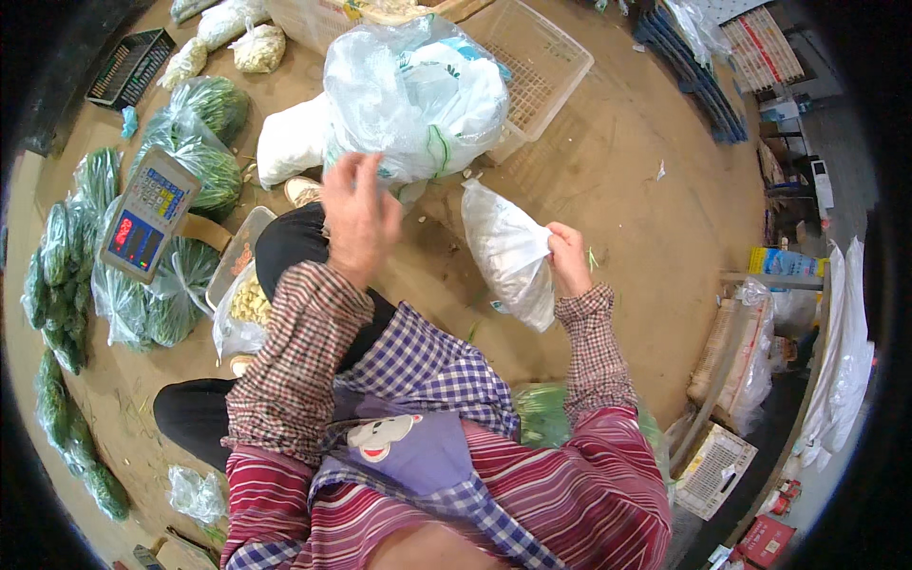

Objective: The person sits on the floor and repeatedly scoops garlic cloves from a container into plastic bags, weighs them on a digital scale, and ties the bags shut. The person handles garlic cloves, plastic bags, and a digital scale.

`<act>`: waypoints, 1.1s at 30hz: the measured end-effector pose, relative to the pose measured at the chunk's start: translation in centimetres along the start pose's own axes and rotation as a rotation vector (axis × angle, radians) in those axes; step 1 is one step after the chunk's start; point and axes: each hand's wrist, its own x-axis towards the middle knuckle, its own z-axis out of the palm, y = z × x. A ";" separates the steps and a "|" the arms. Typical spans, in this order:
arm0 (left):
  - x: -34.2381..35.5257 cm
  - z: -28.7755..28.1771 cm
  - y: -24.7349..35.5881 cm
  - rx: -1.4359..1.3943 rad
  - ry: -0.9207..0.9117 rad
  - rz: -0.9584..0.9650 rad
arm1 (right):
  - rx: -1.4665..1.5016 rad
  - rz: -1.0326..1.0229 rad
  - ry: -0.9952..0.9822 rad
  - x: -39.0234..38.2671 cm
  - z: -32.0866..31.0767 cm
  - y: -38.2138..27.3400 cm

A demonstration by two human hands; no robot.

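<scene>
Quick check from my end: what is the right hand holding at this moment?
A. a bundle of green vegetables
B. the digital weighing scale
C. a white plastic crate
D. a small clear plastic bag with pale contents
D: the right hand pinches the top edge of the small clear plastic bag so that it hangs down, while the left hand is raised by the large plastic bag.

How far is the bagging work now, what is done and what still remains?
Done: several tied bags of greens lie beside the scale. In hand: the right hand pinches a small clear bag of pale pieces; the left hand is at the large white sack. Left: the sack looks full, so probably much.
</scene>
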 end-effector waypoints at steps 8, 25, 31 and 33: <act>-4.0 2.8 2.7 -0.504 -0.658 -0.503 | 0.385 0.116 0.104 -3.6 5.3 2.0; -6.3 8.1 -6.4 0.368 -0.976 -0.831 | -0.266 -0.015 -0.513 -4.2 19.5 13.6; -7.8 9.9 -10.2 0.395 -1.313 -0.822 | -0.207 0.020 -0.390 -5.4 17.1 14.1; -7.8 10.1 -8.7 0.450 -1.317 -0.824 | -0.087 0.053 -0.289 -5.4 16.9 15.1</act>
